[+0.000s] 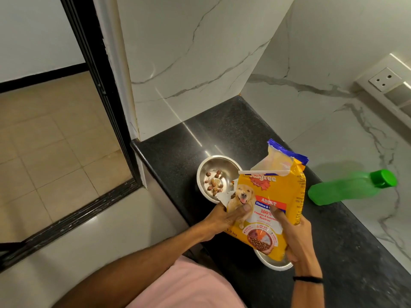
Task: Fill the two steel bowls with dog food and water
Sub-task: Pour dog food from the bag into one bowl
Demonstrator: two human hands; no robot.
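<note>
A yellow dog food bag (270, 203) with a torn-open top is held over the black counter by both hands. My left hand (224, 218) grips its lower left edge. My right hand (295, 238) grips its right side and bottom. A steel bowl (205, 174) stands just beyond the bag's torn corner and holds several brown kibble pieces. A second steel bowl (274, 264) sits under the bag, and only its near rim shows. A green plastic bottle (347, 188) with a green cap stands to the right by the wall.
The black granite counter (222, 130) is narrow and runs along a white marble wall (311, 112). Its left edge drops to a tiled floor (44, 141) beside a black door frame (97, 85). A socket panel (387, 81) is on the wall at right.
</note>
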